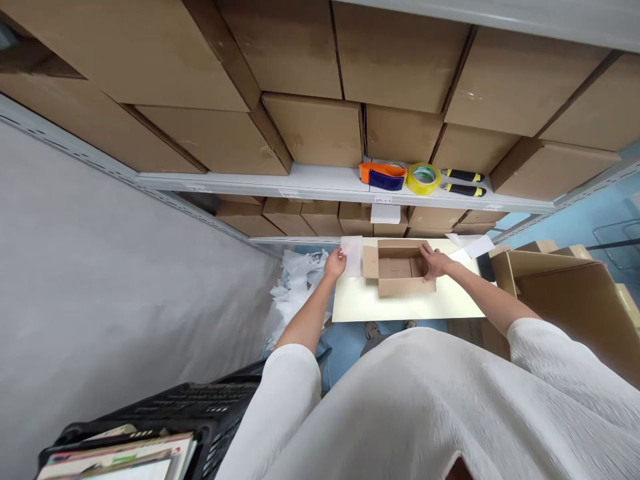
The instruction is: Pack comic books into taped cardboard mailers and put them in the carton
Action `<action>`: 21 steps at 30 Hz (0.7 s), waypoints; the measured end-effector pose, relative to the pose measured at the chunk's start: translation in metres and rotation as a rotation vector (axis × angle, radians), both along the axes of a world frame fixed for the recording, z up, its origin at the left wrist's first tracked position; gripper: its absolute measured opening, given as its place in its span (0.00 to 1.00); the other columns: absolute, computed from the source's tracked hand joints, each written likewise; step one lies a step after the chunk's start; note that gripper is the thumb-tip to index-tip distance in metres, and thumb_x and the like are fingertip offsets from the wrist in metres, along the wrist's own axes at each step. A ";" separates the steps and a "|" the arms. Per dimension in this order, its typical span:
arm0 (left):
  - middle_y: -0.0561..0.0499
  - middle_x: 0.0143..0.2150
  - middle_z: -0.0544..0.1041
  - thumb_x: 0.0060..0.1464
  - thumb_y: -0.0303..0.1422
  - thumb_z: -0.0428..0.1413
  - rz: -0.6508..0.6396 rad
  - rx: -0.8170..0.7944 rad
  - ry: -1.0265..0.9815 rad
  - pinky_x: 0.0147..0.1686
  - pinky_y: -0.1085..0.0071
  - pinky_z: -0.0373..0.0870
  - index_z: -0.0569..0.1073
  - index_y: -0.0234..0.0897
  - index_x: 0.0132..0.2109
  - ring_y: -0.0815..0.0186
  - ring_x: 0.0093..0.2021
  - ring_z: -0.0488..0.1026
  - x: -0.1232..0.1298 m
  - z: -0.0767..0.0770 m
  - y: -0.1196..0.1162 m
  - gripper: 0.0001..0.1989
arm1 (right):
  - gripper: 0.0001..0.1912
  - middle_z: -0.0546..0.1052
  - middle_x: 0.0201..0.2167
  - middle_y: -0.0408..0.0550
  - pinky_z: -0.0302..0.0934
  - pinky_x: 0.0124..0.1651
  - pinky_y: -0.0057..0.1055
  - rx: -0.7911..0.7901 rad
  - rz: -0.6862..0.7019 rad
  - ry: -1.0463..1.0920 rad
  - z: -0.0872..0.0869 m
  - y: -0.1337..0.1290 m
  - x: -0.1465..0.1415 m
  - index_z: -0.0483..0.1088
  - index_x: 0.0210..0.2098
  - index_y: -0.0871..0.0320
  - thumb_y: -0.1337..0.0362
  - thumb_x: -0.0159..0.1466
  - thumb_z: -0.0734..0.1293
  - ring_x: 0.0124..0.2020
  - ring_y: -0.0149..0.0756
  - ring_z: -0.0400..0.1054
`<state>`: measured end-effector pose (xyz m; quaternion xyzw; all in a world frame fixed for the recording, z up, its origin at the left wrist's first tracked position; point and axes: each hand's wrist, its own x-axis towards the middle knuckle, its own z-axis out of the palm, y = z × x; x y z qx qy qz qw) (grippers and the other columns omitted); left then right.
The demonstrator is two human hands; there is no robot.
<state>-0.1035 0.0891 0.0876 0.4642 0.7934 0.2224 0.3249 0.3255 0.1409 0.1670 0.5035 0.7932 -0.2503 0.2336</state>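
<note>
A small open cardboard box (406,287) rests on the pale yellow tabletop (360,303), its flap spread out to the left. My right hand (435,261) grips the box's right end, with fingers reaching over the wall. At the table's left edge, my left hand (335,263) has its fingers closed on the edge of a whitish, translucent sheet (353,256), which could be a flat bag. That sheet lies just left of the box flap. The inside of the box shows bare cardboard.
A shelf ahead holds an orange-and-blue tape dispenser (383,177), yellow tape roll (423,179) and two utility knives (464,183). Cardboard boxes (313,127) fill the racks. White scraps (297,280) hang at left; a large open carton (565,293) stands right, a black crate (200,413) lower left.
</note>
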 end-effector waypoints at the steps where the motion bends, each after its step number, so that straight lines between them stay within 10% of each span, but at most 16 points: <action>1: 0.40 0.55 0.84 0.64 0.29 0.59 0.030 -0.035 0.012 0.61 0.62 0.74 0.77 0.35 0.62 0.54 0.55 0.82 -0.006 -0.006 0.001 0.20 | 0.87 0.28 0.85 0.49 0.63 0.69 0.62 0.001 -0.001 -0.005 0.001 -0.001 0.000 0.21 0.83 0.44 0.31 0.45 0.80 0.74 0.78 0.53; 11: 0.38 0.54 0.84 0.60 0.37 0.64 0.071 -0.220 0.022 0.59 0.55 0.74 0.79 0.39 0.48 0.46 0.61 0.79 -0.024 -0.058 0.004 0.10 | 0.88 0.28 0.85 0.48 0.61 0.70 0.65 0.005 -0.028 -0.027 -0.001 -0.005 0.006 0.19 0.82 0.43 0.29 0.45 0.80 0.73 0.81 0.54; 21: 0.30 0.64 0.76 0.58 0.43 0.67 0.130 -0.284 0.044 0.62 0.44 0.73 0.73 0.38 0.59 0.38 0.67 0.74 -0.008 -0.080 0.018 0.26 | 0.87 0.27 0.85 0.47 0.64 0.69 0.66 0.024 -0.016 -0.030 0.004 -0.012 0.009 0.13 0.80 0.43 0.32 0.49 0.80 0.72 0.79 0.57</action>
